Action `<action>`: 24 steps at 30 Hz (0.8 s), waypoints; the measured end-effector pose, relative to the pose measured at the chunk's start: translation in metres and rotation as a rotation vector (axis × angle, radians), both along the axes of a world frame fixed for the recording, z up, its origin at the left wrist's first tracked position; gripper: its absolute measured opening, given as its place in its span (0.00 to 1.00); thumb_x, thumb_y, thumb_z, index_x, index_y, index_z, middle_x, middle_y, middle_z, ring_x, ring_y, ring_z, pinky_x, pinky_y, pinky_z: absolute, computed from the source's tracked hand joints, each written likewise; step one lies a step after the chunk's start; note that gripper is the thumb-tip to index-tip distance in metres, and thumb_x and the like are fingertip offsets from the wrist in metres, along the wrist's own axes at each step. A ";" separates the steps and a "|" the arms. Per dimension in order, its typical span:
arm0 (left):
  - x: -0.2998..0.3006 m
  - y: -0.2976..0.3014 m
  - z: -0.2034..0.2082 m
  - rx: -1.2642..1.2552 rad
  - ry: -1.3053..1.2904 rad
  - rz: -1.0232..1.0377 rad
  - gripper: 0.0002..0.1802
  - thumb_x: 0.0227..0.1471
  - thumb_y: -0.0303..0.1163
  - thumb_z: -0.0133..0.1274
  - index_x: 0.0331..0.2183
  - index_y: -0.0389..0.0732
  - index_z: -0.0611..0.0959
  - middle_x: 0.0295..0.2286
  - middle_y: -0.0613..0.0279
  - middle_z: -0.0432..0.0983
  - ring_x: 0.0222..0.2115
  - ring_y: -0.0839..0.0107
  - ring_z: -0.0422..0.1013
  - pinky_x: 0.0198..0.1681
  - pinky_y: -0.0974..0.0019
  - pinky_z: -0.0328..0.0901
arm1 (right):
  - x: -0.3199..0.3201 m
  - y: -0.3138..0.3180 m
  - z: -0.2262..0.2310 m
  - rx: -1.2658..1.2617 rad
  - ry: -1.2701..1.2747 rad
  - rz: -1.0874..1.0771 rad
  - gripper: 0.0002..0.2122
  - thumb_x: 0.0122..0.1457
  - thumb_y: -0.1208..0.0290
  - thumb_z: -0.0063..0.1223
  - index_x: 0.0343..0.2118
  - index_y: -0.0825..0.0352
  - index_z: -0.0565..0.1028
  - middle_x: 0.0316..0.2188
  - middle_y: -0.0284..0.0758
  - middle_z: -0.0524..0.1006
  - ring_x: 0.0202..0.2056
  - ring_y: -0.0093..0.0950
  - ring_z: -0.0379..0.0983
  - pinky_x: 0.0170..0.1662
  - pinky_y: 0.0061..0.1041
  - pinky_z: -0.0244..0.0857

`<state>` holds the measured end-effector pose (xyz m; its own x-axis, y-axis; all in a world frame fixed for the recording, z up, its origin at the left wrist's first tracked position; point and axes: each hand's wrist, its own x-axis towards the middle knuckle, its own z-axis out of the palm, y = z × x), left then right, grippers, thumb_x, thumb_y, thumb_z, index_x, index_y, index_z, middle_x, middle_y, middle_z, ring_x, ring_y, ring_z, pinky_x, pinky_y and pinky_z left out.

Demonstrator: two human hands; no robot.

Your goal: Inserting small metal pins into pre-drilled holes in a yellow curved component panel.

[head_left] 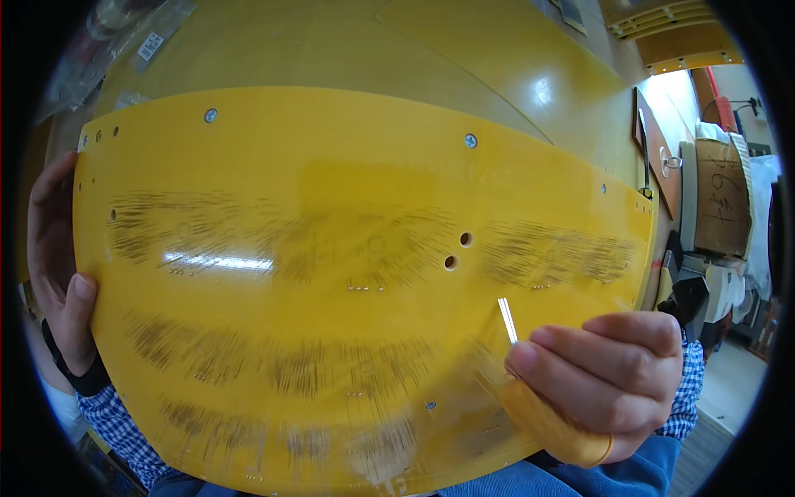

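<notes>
A large yellow board (331, 141) tilts up across my lap, with dense patches of fine pins (348, 364) on its face. My left hand (62, 273) grips the board's left edge, thumb on the front and fingers curled behind. Over the lower right of the board, my right hand (604, 373) pinches a few thin silvery pins (507, 319), their ends pointing up. A yellow finger cot (555, 422) covers one digit of that hand. Two round holes sit near the middle, and screws (470, 141) dot the board's upper part.
Behind the board lies a yellowish tabletop (331, 45), with clear plastic bags (124, 50) at the far left. On the right are a brown panel (656, 153) and a cardboard box (720, 195). More yellow boards (675, 33) stand at the far right.
</notes>
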<state>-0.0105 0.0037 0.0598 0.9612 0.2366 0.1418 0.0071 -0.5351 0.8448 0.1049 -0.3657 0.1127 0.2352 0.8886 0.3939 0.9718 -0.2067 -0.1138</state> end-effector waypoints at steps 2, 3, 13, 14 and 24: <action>0.004 -0.003 -0.002 -0.030 -0.029 0.009 0.45 0.39 0.49 0.56 0.54 0.34 0.62 0.49 0.48 0.64 0.52 0.60 0.61 0.56 0.62 0.55 | 0.005 0.000 0.002 0.031 0.027 0.032 0.01 0.47 0.70 0.55 0.23 0.54 0.75 0.27 0.21 0.78 0.25 0.15 0.71 0.29 0.16 0.58; 0.000 -0.003 0.000 -0.015 -0.017 0.022 0.45 0.39 0.49 0.56 0.54 0.34 0.62 0.49 0.48 0.64 0.52 0.60 0.61 0.56 0.62 0.55 | 0.006 0.000 -0.003 0.067 0.057 0.062 0.01 0.47 0.69 0.55 0.23 0.54 0.76 0.26 0.21 0.78 0.24 0.15 0.71 0.28 0.15 0.57; -0.002 0.002 0.000 0.009 -0.008 -0.006 0.46 0.38 0.49 0.57 0.54 0.33 0.62 0.49 0.48 0.64 0.52 0.60 0.61 0.56 0.62 0.56 | 0.006 0.000 -0.002 0.009 -0.014 0.082 0.02 0.48 0.71 0.56 0.25 0.55 0.76 0.28 0.23 0.78 0.26 0.15 0.73 0.30 0.16 0.60; -0.002 0.001 -0.001 -0.015 -0.010 0.003 0.46 0.38 0.50 0.57 0.54 0.33 0.62 0.49 0.48 0.64 0.52 0.60 0.61 0.56 0.62 0.56 | 0.005 -0.001 0.000 0.006 0.046 0.074 0.02 0.48 0.71 0.57 0.25 0.55 0.76 0.28 0.22 0.78 0.26 0.15 0.73 0.30 0.16 0.60; -0.004 0.003 0.005 0.088 0.036 -0.002 0.47 0.38 0.50 0.57 0.54 0.33 0.62 0.49 0.48 0.64 0.52 0.60 0.61 0.55 0.62 0.57 | -0.001 -0.005 -0.003 0.031 0.043 0.035 0.02 0.49 0.71 0.56 0.25 0.53 0.76 0.29 0.21 0.79 0.26 0.15 0.73 0.29 0.15 0.60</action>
<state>-0.0148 0.0070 0.0648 0.9665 0.2229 0.1269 0.0359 -0.6075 0.7935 0.1036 -0.3702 0.1093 0.2216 0.8840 0.4116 0.9724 -0.1687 -0.1613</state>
